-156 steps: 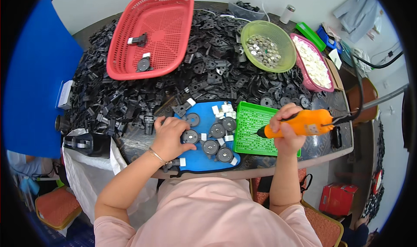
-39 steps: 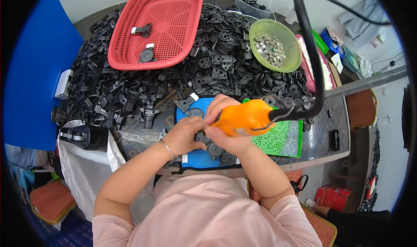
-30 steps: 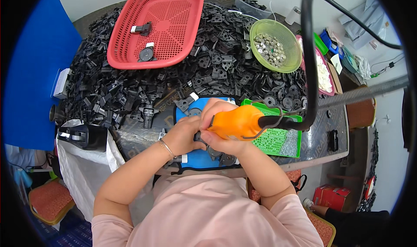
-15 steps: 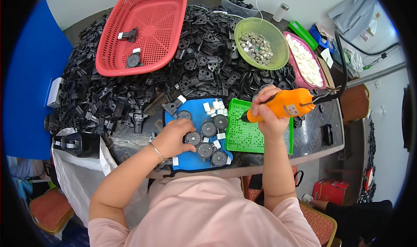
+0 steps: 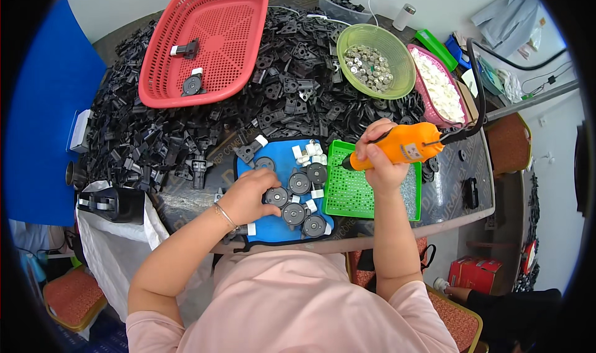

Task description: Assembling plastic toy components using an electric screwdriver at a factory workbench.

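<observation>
My left hand (image 5: 251, 195) is closed round a round black disc part (image 5: 277, 196), thumb and fingers at its edge, on a blue mat (image 5: 268, 234). Several similar black discs (image 5: 300, 183) lie beside it, some with small white blocks attached. Loose white blocks (image 5: 308, 151) sit in a cluster at the mat's far edge. My right hand (image 5: 383, 160) grips an orange electric screwdriver (image 5: 406, 144) above a green perforated tray (image 5: 347, 192). The tool lies nearly level, its black tip pointing left, apart from the discs. Small pieces show at the tray's right side.
Black plastic parts (image 5: 273, 86) are heaped behind the mat. A red basket (image 5: 239, 74) holding two assemblies rests on the heap. Farther right stand a yellow-green basket of metal pieces (image 5: 406, 74) and a pink basket of white pieces (image 5: 434, 83). The screwdriver's black cord (image 5: 479, 98) loops at right.
My right hand and the screwdriver have shifted slightly left, and the cord has swung with them. My left hand stays on the same disc.
</observation>
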Demonstrator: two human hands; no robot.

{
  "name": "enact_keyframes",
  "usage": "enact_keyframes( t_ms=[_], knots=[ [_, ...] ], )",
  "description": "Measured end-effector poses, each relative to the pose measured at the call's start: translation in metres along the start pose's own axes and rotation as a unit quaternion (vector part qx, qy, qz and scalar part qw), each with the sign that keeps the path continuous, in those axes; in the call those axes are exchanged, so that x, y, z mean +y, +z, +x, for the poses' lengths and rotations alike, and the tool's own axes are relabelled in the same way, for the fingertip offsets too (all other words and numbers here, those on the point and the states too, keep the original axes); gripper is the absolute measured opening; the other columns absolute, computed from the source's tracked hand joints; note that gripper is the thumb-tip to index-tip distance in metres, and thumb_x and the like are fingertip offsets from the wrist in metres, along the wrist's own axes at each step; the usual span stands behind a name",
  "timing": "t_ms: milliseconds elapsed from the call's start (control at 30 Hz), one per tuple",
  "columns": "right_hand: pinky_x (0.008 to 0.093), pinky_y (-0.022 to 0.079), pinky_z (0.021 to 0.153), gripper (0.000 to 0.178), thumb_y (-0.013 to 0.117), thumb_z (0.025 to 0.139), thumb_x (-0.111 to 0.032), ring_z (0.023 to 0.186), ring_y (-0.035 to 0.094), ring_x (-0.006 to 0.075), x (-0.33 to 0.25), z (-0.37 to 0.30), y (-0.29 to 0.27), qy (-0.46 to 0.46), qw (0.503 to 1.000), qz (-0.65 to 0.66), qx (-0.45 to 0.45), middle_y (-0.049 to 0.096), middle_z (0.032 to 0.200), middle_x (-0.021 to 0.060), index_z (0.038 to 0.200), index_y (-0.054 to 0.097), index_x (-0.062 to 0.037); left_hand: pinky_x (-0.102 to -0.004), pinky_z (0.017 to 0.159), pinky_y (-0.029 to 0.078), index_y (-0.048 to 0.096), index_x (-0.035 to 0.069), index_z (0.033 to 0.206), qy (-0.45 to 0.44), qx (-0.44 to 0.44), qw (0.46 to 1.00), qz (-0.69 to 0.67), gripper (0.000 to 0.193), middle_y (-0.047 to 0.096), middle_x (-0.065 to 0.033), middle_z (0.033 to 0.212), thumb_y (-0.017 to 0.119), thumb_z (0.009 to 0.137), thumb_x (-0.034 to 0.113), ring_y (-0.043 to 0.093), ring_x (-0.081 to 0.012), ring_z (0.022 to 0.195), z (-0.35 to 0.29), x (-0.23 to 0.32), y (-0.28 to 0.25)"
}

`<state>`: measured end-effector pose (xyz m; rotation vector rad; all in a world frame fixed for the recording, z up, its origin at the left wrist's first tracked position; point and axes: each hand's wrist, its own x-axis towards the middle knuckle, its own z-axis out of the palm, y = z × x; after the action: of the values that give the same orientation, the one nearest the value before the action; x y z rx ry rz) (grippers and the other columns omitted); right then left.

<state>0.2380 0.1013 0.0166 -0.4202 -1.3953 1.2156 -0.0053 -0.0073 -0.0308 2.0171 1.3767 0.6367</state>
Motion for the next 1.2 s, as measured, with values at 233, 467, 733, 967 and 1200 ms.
enact_keyframes(
  t_ms=[233, 467, 733, 967, 1200],
  knots=[
    [0.0264, 0.045, 0.056, 0.02, 0.062, 0.075, -0.002, 0.06, 0.051, 0.0145, -0.001, 0.0, 0.003, 0.007, 1.0, -0.007, 0.01, 0.048, 0.086, 0.011, 0.09, 0.049, 0.0005, -0.037, 0.088, 0.043, 0.06, 0.002, 0.098, 0.003, 0.0, 1.0, -0.001, 0.053, 0.058, -0.0101, 0.103, 0.083, 0.053, 0.02, 0.055, -0.0296, 0.1, 0.0, -0.002, 0.001],
    [0.0263, 0.044, 0.056, 0.02, 0.064, 0.075, -0.004, 0.059, 0.051, 0.0146, 0.001, 0.0, 0.001, 0.018, 1.0, 0.015, 0.01, 0.048, 0.085, 0.0105, 0.089, 0.05, -0.0004, -0.0368, 0.088, 0.043, 0.06, 0.003, 0.098, 0.009, 0.004, 1.0, -0.004, 0.053, 0.058, -0.0098, 0.102, 0.083, 0.053, 0.02, 0.055, -0.0294, 0.1, 0.0, -0.002, 0.001],
    [0.026, 0.044, 0.054, 0.021, 0.065, 0.077, -0.012, 0.056, 0.051, 0.015, -0.038, 0.005, 0.023, -0.04, 0.995, 0.093, -0.013, 0.048, 0.083, 0.0096, 0.088, 0.05, -0.0013, -0.0365, 0.086, 0.041, 0.059, 0.003, 0.095, 0.037, 0.028, 0.999, -0.008, 0.048, 0.057, -0.0099, 0.095, 0.082, 0.055, 0.018, 0.055, -0.0288, 0.094, -0.001, -0.002, 0.001],
    [0.0243, 0.046, 0.056, 0.023, 0.069, 0.076, -0.014, 0.062, 0.053, 0.0144, -0.019, -0.016, 0.082, -0.02, 0.988, 0.063, -0.14, 0.05, 0.082, 0.0089, 0.087, 0.052, -0.0023, -0.0368, 0.083, 0.041, 0.057, 0.004, 0.095, 0.038, 0.023, 0.999, -0.022, 0.049, 0.056, -0.0095, 0.094, 0.082, 0.055, 0.016, 0.054, -0.0286, 0.094, 0.0, -0.009, 0.008],
    [0.0232, 0.047, 0.058, 0.022, 0.069, 0.075, -0.013, 0.066, 0.053, 0.0136, -0.005, -0.019, 0.098, -0.015, 0.986, 0.009, -0.167, 0.051, 0.083, 0.01, 0.087, 0.053, -0.0034, -0.0375, 0.083, 0.04, 0.057, 0.005, 0.094, 0.043, 0.028, 0.998, -0.041, 0.047, 0.055, -0.0084, 0.092, 0.081, 0.055, 0.016, 0.054, -0.0276, 0.093, 0.001, -0.011, 0.01]
  ],
)
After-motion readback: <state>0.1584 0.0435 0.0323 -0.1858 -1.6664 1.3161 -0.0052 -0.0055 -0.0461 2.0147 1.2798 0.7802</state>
